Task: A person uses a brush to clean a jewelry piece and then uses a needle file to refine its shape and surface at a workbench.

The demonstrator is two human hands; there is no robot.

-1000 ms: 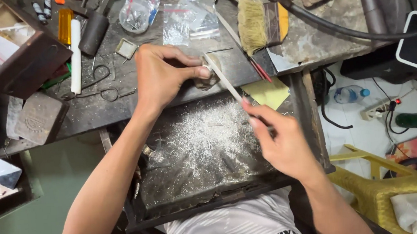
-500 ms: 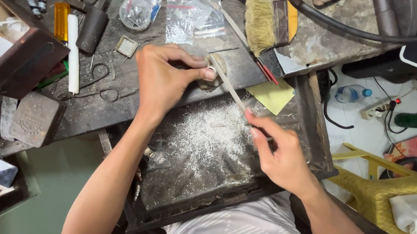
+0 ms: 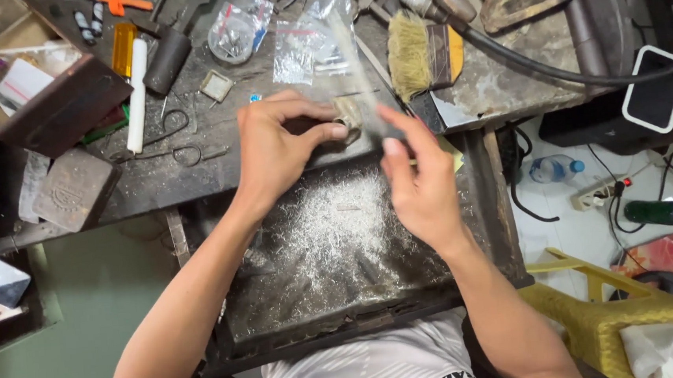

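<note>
A wide brush (image 3: 422, 55) with pale bristles lies at twelve o'clock on the dusty bench (image 3: 193, 171), beside clear plastic bags (image 3: 306, 37). At eleven o'clock sit a white stick (image 3: 135, 94), a dark cylinder (image 3: 168, 60) and an amber lighter (image 3: 123, 47). An open wooden box (image 3: 41, 83) fills the ten o'clock corner, with a flat metal block (image 3: 74, 189) just below it. At three o'clock a plastic water bottle (image 3: 554, 169) rests on the floor near a power strip (image 3: 601, 192). A yellow woven stool (image 3: 610, 312) stands at four o'clock.
</note>
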